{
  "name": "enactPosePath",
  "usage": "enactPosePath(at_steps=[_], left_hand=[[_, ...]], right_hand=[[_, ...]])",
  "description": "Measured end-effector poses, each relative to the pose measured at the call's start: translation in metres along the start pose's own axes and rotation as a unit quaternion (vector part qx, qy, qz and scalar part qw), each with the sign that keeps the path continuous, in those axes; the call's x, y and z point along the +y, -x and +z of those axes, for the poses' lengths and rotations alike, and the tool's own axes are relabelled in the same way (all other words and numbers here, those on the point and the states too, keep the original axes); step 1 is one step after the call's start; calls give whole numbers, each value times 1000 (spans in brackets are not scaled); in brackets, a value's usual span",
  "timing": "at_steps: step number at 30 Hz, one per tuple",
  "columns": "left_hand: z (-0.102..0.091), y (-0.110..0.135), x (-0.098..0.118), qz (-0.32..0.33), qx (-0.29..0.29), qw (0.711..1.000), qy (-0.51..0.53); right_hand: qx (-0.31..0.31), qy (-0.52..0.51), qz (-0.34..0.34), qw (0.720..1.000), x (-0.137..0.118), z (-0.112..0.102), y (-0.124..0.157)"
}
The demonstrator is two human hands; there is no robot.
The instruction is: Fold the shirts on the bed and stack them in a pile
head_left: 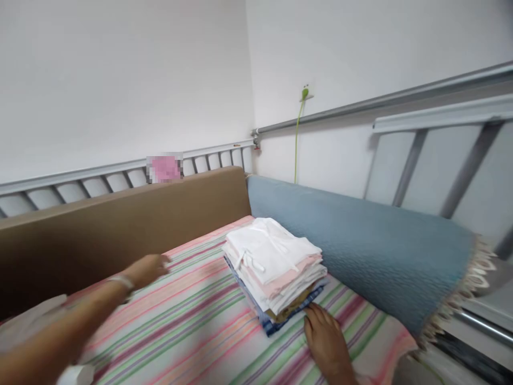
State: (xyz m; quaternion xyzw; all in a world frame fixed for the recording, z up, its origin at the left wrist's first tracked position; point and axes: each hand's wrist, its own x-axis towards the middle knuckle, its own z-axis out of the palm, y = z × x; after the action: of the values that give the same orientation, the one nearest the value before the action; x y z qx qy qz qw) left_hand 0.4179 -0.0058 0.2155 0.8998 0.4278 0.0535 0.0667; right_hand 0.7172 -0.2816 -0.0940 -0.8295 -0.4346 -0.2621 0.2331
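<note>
A stack of folded clothes (274, 267), white and pale pink on top with tan and blue pieces at the bottom, lies on a striped sheet (188, 321). My right hand (326, 337) rests flat on the sheet with its fingertips at the stack's near corner, fingers stretched out. My left hand (146, 269) reaches out over the sheet to the left of the stack, blurred by motion, holding nothing that I can see. A thin bracelet (122, 282) is on its wrist.
A brown padded board (120, 224) runs along the far side and a blue-grey quilted cover (360, 240) with a fringe along the right. Metal rails (436, 155) stand behind both. A green cable (298, 133) hangs from a wall socket. White cloth (28, 321) lies at lower left.
</note>
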Motion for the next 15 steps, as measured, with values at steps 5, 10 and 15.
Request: enactPosePath(at_steps=[5,10,15], left_hand=[[85,-84,145,131,-55,990,-5],[140,-129,212,97,-49,993,-52],[152,-136,196,66,-21,992,-105]], right_hand=[[13,-21,8,1000,0,-4,1],[29,-35,11,999,0,-3,0],[29,-47,28,998,-3,-7,-1]])
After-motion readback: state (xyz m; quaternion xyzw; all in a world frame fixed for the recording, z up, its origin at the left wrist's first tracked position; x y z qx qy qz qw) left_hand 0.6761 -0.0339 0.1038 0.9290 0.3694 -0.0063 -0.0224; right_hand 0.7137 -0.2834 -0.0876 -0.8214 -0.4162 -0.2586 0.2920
